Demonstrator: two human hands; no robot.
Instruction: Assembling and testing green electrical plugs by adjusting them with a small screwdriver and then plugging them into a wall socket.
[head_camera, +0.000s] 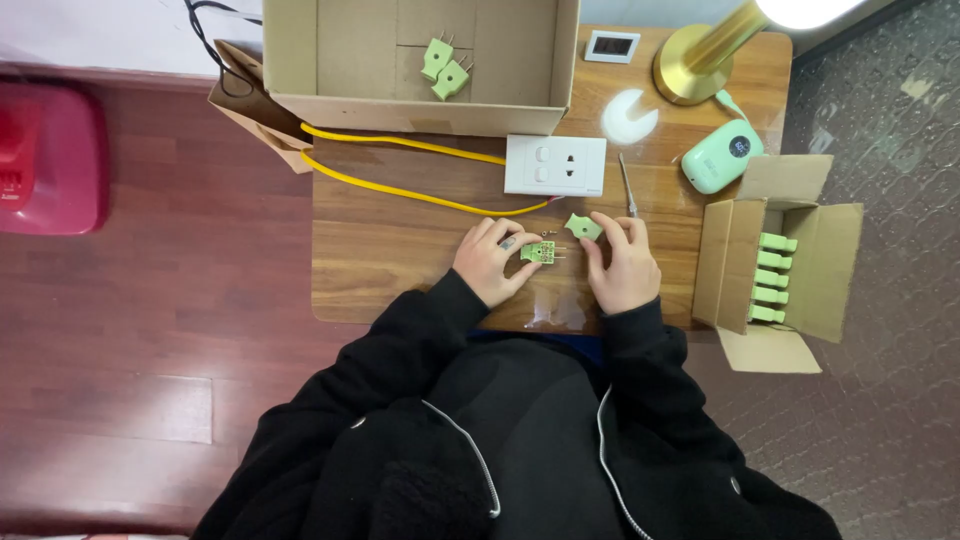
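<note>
My left hand holds a small green plug body with its metal pins pointing right, just above the wooden table. My right hand pinches a green plug cover between thumb and fingertips, a short way right of the body. A couple of tiny screws lie on the table between the two pieces. A thin screwdriver lies just beyond my right hand.
A white socket block with a yellow cable sits beyond my hands. A big cardboard box at the back holds two green plugs. A small box at right holds several more. A brass lamp base, mint-green device and white disc stand at the back right.
</note>
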